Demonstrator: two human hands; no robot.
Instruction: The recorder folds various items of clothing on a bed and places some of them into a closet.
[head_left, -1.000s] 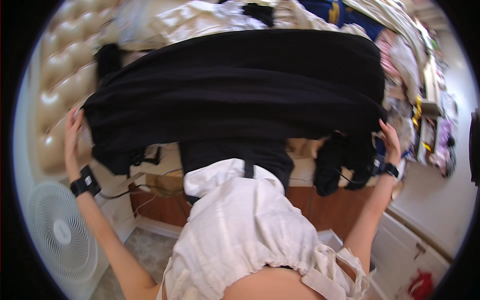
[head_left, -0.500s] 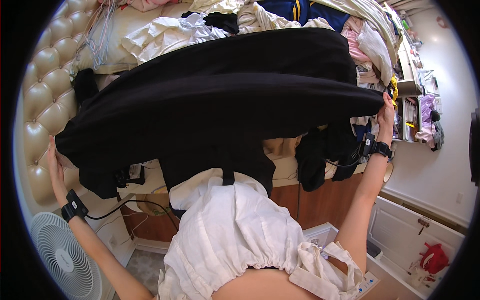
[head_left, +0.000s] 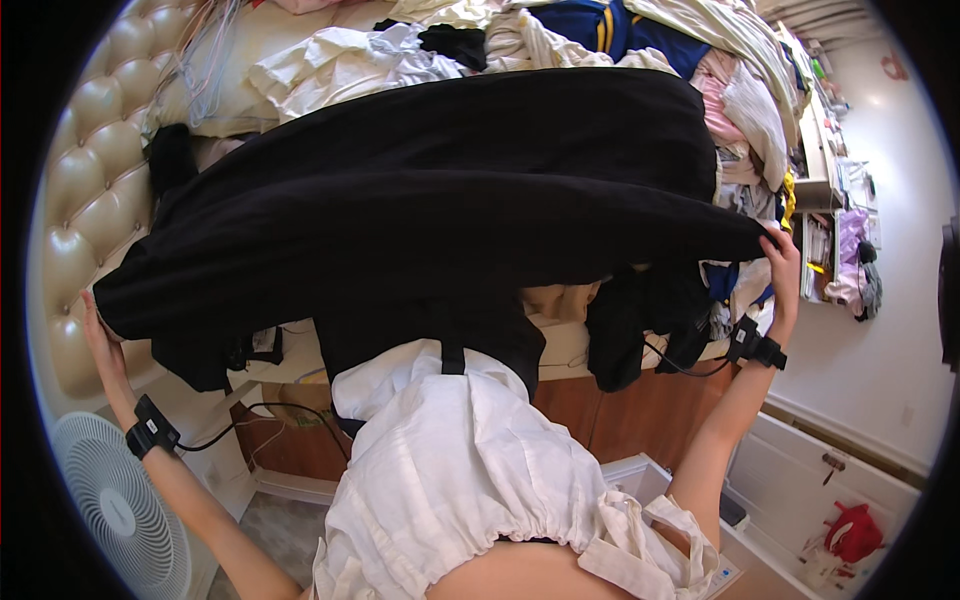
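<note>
A long black garment [head_left: 420, 225] stretches wide between my hands, with a fold running along its length; its exact kind I cannot tell. At its left end, my left hand [head_left: 102, 328] grips the edge, the fingers partly hidden by the cloth. My right hand [head_left: 782, 262] pinches the narrower right end between thumb and fingers. Each wrist wears a black strapped device, the left one [head_left: 152, 428] trailing a cable. Below the garment's middle, more black cloth [head_left: 415, 325] lies over the white clothing [head_left: 460, 450] on my body.
Heaped clothes cover the bed beyond, among them a white shirt [head_left: 340, 70] and a navy piece with yellow stripes [head_left: 615, 25]. A tufted headboard [head_left: 95, 190] and a white fan [head_left: 120, 510] stand at the left. An open drawer [head_left: 800, 490] and shelves [head_left: 820, 190] are at the right.
My right hand has moved down and slightly right with its end of the garment. My left hand has shifted slightly left and down. The garment's far edge sits a little lower.
</note>
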